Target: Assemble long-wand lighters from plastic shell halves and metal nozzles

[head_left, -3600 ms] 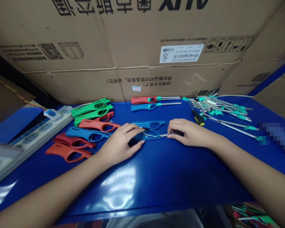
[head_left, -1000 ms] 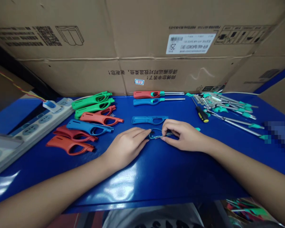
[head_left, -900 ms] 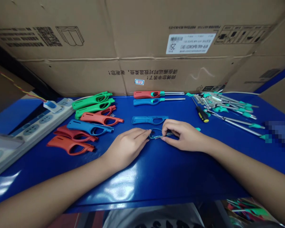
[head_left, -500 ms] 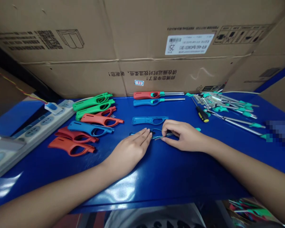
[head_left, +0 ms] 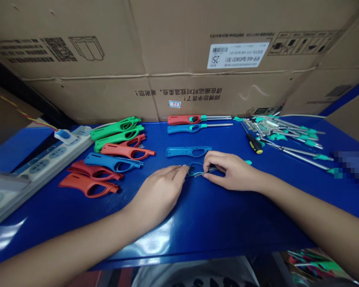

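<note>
A blue lighter casing half [head_left: 194,167] with its finger loop lies under my two hands, thin wires or metal parts showing at the loop. My left hand [head_left: 163,185] is closed over its handle end, fingers together and bent, hiding most of that end. At the front end my right hand [head_left: 229,169] pinches the casing with thumb and fingers; a thin metal piece shows by the thumb. A green tip [head_left: 248,162] sticks out beyond the right hand. Just behind lies another blue casing half [head_left: 188,152], its inside facing up.
Farther back lie a red lighter [head_left: 184,120] and a blue lighter [head_left: 182,128] with metal tubes. Green, red and blue casing halves [head_left: 113,161] lie at left beside a power strip [head_left: 48,159]. Metal tubes with green parts [head_left: 287,131] and a screwdriver [head_left: 254,143] are at right. A cardboard wall [head_left: 179,48] stands behind.
The left fingers have gone from lying stretched over the casing to bent, and have drawn back a little from the loop. The right hand holds its place.
</note>
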Available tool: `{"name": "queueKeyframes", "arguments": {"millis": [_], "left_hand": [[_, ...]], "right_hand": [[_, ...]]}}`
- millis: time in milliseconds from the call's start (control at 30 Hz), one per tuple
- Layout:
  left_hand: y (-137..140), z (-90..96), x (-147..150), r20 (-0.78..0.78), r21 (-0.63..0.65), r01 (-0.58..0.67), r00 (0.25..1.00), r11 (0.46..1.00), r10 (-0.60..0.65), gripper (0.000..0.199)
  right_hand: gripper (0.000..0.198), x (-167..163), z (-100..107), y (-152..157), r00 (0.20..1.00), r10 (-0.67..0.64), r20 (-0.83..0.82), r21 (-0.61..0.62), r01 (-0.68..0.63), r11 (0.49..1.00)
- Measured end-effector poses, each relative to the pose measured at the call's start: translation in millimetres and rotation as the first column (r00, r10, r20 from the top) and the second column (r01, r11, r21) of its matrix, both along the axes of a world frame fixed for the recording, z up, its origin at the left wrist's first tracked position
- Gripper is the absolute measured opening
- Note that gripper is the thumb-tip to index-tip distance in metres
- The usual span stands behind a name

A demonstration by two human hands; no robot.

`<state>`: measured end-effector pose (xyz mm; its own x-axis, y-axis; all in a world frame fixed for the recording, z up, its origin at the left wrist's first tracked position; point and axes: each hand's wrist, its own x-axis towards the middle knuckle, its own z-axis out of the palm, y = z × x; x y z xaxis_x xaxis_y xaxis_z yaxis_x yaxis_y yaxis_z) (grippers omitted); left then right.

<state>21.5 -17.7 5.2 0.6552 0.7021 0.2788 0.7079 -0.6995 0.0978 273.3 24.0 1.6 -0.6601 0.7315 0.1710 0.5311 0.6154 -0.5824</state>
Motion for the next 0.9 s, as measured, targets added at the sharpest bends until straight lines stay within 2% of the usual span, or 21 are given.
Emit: {"name": "queueKeyframes", "arguments": {"millis": [133, 233, 333, 433, 600, 767, 900], "left_hand": [[8, 3.2, -5, 0.099, -0.222, -0.071, 0.991, 0.972, 0.095, 0.032], [11, 3.9, -7, 0.143, -0.275, -0.056, 0.985, 0.960, 0.099, 0.034], [13, 2.0, -6, 0.206, -0.280, -0.016, 0.976, 0.960, 0.076, 0.036], [14, -2.8, -4, 0.269, -0.288, 0.031, 0.962, 0.957, 0.050, 0.035], [12, -12.6, -1, 0.356, -0.267, 0.120, 0.934, 0.956, -0.018, 0.033], [9, -16.7, 1, 0.366, -0.212, 0.148, 0.929, 0.966, -0.062, 0.035], [10, -17.7, 1, 0.358, -0.163, 0.169, 0.928, 0.972, -0.101, 0.038]], "right_hand": [[0.003, 1, 1, -1, 1.000, -0.001, 0.005, 0.000, 0.001, 1.000], [0.010, 1, 3, -1, 1.000, 0.013, 0.003, 0.010, -0.013, 1.000], [0.021, 1, 2, -2, 0.999, 0.036, 0.006, 0.047, -0.036, 0.998], [0.029, 0, -1, -2, 0.999, -0.001, 0.054, 0.134, -0.006, 0.991], [0.013, -3, -6, -5, 0.990, -0.096, 0.101, 0.208, 0.073, 0.975], [0.014, -6, -6, -5, 0.983, -0.054, 0.174, 0.230, 0.013, 0.973], [0.020, -5, -5, -6, 0.961, -0.017, 0.277, 0.324, -0.077, 0.943]]}}
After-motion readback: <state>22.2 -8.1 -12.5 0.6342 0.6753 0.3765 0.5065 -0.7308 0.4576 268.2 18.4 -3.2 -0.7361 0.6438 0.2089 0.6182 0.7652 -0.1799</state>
